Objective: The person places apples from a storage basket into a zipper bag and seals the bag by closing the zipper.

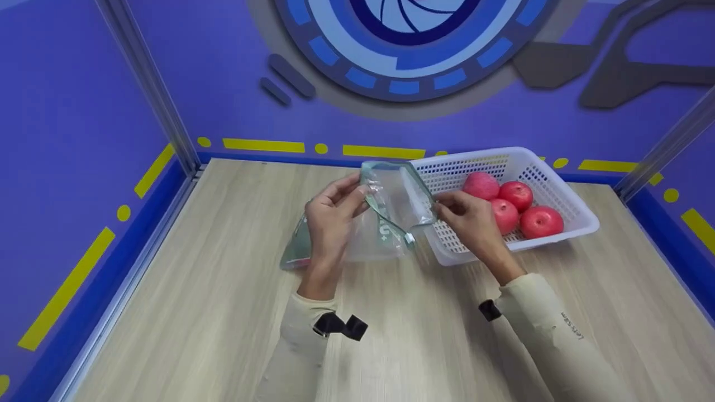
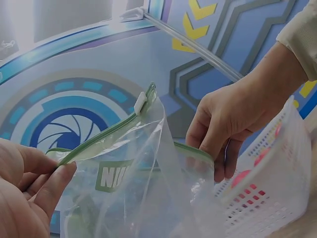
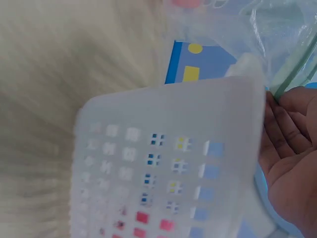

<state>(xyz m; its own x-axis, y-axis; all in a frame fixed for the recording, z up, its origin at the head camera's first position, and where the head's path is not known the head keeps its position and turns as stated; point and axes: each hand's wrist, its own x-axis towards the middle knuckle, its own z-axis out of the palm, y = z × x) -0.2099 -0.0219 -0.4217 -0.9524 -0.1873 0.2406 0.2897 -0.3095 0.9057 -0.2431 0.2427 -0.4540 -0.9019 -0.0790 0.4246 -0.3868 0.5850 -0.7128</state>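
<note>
Between my hands is a clear zip bag [image 1: 391, 192] with green edging and a white slider [image 1: 409, 238]; its mouth gapes apart. My left hand [image 1: 335, 215] pinches the green rim between thumb and fingers, as the left wrist view also shows. On the opposite side my right hand [image 1: 469, 220] pinches the rim [image 2: 195, 151]. White lettering shows on the bag's green label [image 2: 113, 176]. Part of the bag's lower left is hidden behind my left hand and wrist, where a bit of red shows at its bottom edge.
A white perforated plastic basket [image 1: 575, 215] stands to the right, beneath and beyond my right hand. Several red apples, one of them this apple [image 1: 540, 221], lie in it. Behind the wooden table [image 1: 223, 312] rises a blue patterned wall [image 1: 212, 84] with metal posts at the corners.
</note>
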